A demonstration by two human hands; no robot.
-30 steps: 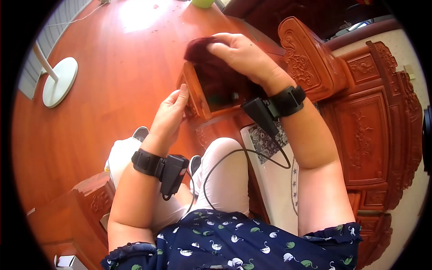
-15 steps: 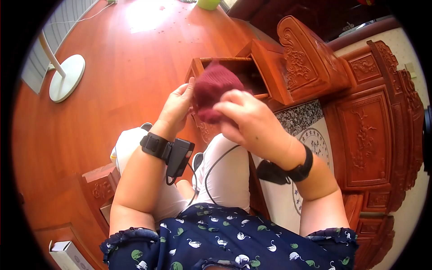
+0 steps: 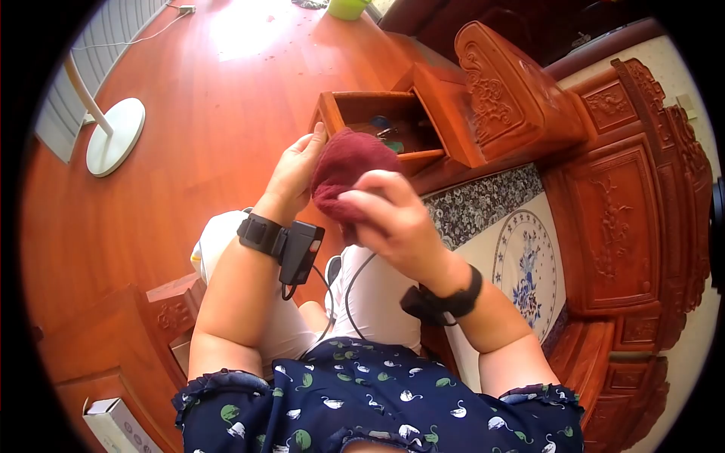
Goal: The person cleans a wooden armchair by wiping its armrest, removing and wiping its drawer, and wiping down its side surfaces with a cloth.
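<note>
A dark red knitted cloth point(image 3: 350, 161), bunched and soft, hangs in front of an open wooden drawer point(image 3: 332, 113). My right hand point(image 3: 393, 219) pinches its lower right side between thumb and fingers. My left hand point(image 3: 296, 170) is at the drawer's front panel, thumb up against the edge; its fingers curl out of sight behind the panel and the cloth. Inside the drawer lie a few small things point(image 3: 387, 136), dark blue and green, too small to name.
A carved wooden bench point(image 3: 604, 219) with a patterned cushion point(image 3: 491, 272) runs along the right. A white round stand base point(image 3: 115, 137) is on the floor at left. A white box point(image 3: 117, 426) lies lower left; a green bin point(image 3: 347, 7) stands at the far end.
The cloth and my right hand have moved down and left, away from over the drawer, whose inside now shows. My left hand stays by the drawer front.
</note>
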